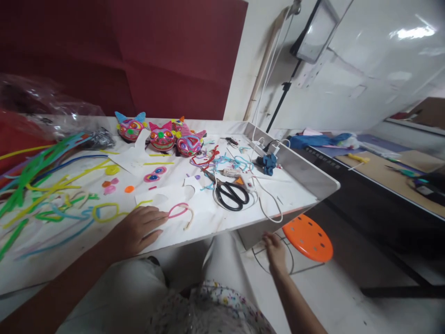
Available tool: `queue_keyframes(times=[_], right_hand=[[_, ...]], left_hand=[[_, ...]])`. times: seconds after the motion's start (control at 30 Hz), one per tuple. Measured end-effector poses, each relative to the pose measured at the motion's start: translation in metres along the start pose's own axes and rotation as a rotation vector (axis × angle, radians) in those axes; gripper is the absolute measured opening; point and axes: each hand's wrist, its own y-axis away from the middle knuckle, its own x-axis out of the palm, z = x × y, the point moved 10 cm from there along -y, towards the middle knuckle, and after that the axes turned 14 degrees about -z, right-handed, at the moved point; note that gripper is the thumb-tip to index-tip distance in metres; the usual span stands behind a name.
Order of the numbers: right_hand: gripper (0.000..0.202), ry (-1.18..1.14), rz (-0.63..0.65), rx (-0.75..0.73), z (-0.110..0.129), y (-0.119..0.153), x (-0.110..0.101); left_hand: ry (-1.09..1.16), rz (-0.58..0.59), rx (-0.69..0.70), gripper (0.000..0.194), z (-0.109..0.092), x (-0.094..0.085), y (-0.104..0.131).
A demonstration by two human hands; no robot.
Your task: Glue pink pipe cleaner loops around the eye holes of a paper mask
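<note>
My left hand rests at the table's front edge, its fingers partly spread, beside a pink and cream loop of craft stem. Nothing shows in its grasp. Off the table's right front, my right hand hangs low with curled fingers; whether anything is in them is too small to tell. Black-handled scissors lie near a white glue gun. Blue and pink eye pieces and an orange disc lie beyond my left hand. Colourful animal heads stand at the back.
Many coloured stems cover the table's left side. White cables and a power strip sit at the right, inside a raised side panel. An orange stool stands below. Another table is farther right.
</note>
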Motion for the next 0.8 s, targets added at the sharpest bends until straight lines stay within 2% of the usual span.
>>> queue_keyframes(times=[0.1, 0.17, 0.27, 0.33, 0.47, 0.67, 0.8], right_hand=[[0.033, 0.06, 0.189, -0.098, 0.029, 0.079, 0.032], [0.018, 0.116, 0.297, -0.169, 0.047, 0.127, 0.043], [0.036, 0.194, 0.434, -0.265, 0.061, 0.168, 0.046], [0.041, 0.236, 0.5, -0.318, 0.062, 0.174, 0.047], [0.043, 0.291, 0.572, -0.429, 0.064, 0.167, 0.05], [0.048, 0.288, 0.557, -0.583, 0.088, 0.175, 0.059], [0.052, 0.215, 0.544, -0.62, 0.102, 0.182, 0.065]], left_hand=[[-0.008, 0.007, 0.01, 0.033, 0.002, 0.002, 0.0], [-0.017, 0.018, 0.017, 0.033, 0.003, 0.005, 0.001], [-0.02, 0.044, -0.007, 0.036, 0.007, 0.01, 0.003], [-0.013, 0.056, -0.039, 0.038, 0.011, 0.013, 0.004], [0.002, 0.044, -0.058, 0.039, 0.01, 0.012, 0.003], [-0.014, -0.02, 0.033, 0.033, -0.002, 0.003, -0.001], [-0.018, -0.044, 0.044, 0.031, 0.0, 0.002, 0.001]])
